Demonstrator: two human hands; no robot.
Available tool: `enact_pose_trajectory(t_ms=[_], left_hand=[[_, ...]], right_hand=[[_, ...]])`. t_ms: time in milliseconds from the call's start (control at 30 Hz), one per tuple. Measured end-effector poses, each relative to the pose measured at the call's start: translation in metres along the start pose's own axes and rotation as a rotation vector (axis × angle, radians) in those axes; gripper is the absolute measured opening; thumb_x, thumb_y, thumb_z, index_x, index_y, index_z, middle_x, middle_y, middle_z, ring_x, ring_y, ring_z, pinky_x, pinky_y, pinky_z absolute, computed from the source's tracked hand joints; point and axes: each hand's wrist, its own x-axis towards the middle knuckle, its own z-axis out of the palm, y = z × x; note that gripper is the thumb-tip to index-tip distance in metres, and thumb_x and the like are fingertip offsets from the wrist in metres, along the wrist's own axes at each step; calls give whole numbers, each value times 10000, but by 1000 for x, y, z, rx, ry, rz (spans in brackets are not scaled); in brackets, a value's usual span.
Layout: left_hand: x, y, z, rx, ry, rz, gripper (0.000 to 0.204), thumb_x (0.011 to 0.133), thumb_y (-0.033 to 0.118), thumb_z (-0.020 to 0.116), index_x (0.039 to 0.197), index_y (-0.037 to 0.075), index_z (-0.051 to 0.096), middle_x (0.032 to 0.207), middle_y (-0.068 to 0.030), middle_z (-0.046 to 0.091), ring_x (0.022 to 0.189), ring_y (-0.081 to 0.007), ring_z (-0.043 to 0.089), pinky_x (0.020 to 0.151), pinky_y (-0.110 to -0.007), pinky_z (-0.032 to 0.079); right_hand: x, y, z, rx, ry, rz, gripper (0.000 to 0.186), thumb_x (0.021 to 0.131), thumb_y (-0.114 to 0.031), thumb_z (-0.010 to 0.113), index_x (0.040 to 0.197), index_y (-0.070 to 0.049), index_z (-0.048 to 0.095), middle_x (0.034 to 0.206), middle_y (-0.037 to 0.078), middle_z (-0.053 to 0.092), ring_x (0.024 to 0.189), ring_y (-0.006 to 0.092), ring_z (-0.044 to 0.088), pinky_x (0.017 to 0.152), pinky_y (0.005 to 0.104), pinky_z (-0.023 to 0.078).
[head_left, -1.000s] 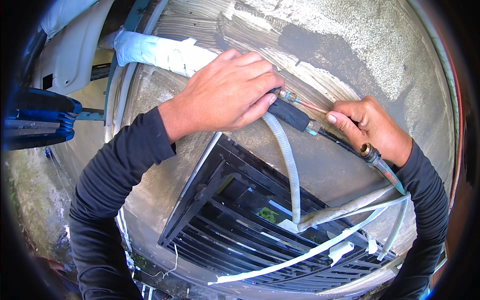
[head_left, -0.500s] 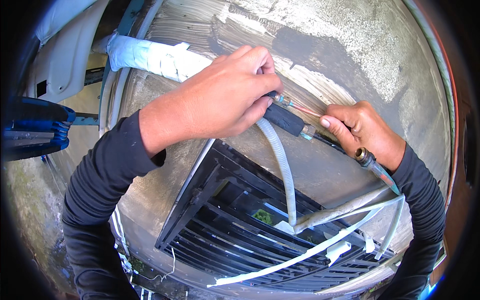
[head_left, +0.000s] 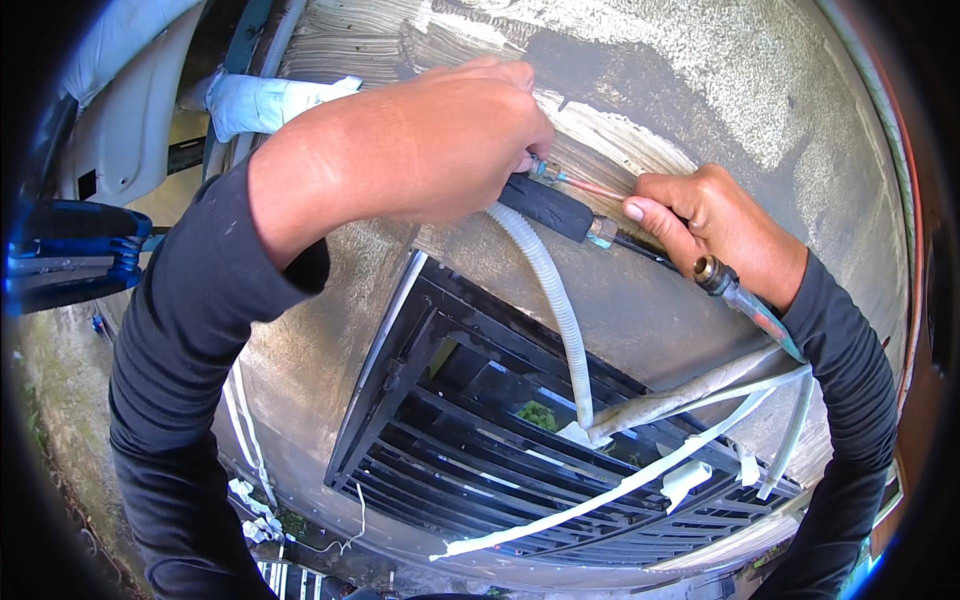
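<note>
My left hand [head_left: 435,145], back upward, is closed at the brass flare fitting [head_left: 545,170] on the end of a thin copper pipe [head_left: 598,188]; its fingertips are mostly hidden. My right hand [head_left: 722,225] pinches that copper pipe between thumb and fingers, a short way right of the fitting. Just below runs a second pipe in black foam insulation [head_left: 550,207], with a brass nut [head_left: 602,231] at its right end. Beside my right wrist, a loose pipe end with an open brass fitting [head_left: 735,285] points up and left.
Behind is a rough plastered wall [head_left: 700,90] with a black slatted metal grille [head_left: 470,400] below. A grey corrugated hose [head_left: 548,285] hangs to a taped pipe [head_left: 680,395] and loose white tape [head_left: 600,512]. A white-wrapped pipe [head_left: 250,103] and a blue-black tool [head_left: 75,255] are at left.
My left hand has turned, its wrist swinging up so the knuckles now cover more of the fitting. My right hand has shifted slightly up and left, still pinching the copper pipe.
</note>
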Motion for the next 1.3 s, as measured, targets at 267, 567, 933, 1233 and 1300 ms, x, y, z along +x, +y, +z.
enact_pose_trajectory(t_ms=[267, 567, 933, 1233, 1300], left_hand=[[3, 2, 0, 3, -23, -32, 148, 985, 91, 737, 1114, 18, 733, 1087, -136, 606, 1125, -322, 625, 1013, -442, 516], [7, 9, -5, 75, -79, -103, 151, 1005, 117, 729, 1129, 35, 756, 1108, -116, 627, 1160, -310, 622, 1058, -430, 506], [13, 13, -10, 8, -101, -131, 184, 1013, 171, 748, 1161, 62, 767, 1140, -113, 645, 1198, -310, 612, 1106, -436, 473], [21, 12, -17, 78, -213, -144, 190, 1016, 196, 748, 1139, 55, 780, 1144, -106, 669, 1194, -295, 623, 1117, -412, 487], [27, 11, -20, 12, -322, -195, 184, 1004, 184, 760, 1133, 56, 780, 1135, -104, 682, 1190, -295, 624, 1111, -414, 488]], right_hand=[[-1, 2, 0, -14, 17, -21, 394, 1128, -272, 607, 861, 13, 660, 642, 200, 563, 539, 340, 594, 588, 467, 486], [-2, 2, -1, -34, 11, -26, 408, 1133, -299, 600, 876, 11, 659, 667, 216, 570, 569, 383, 592, 608, 478, 492], [-1, 5, -1, -32, 3, -32, 430, 1133, -328, 597, 869, 7, 651, 663, 222, 555, 581, 392, 578, 612, 480, 485], [-2, 6, 0, -20, 23, -68, 445, 1138, -334, 588, 869, 15, 646, 668, 233, 557, 585, 406, 559, 624, 490, 484], [-2, 7, 0, -24, 28, -74, 449, 1140, -338, 583, 870, 14, 646, 670, 236, 559, 587, 406, 552, 624, 489, 485]])
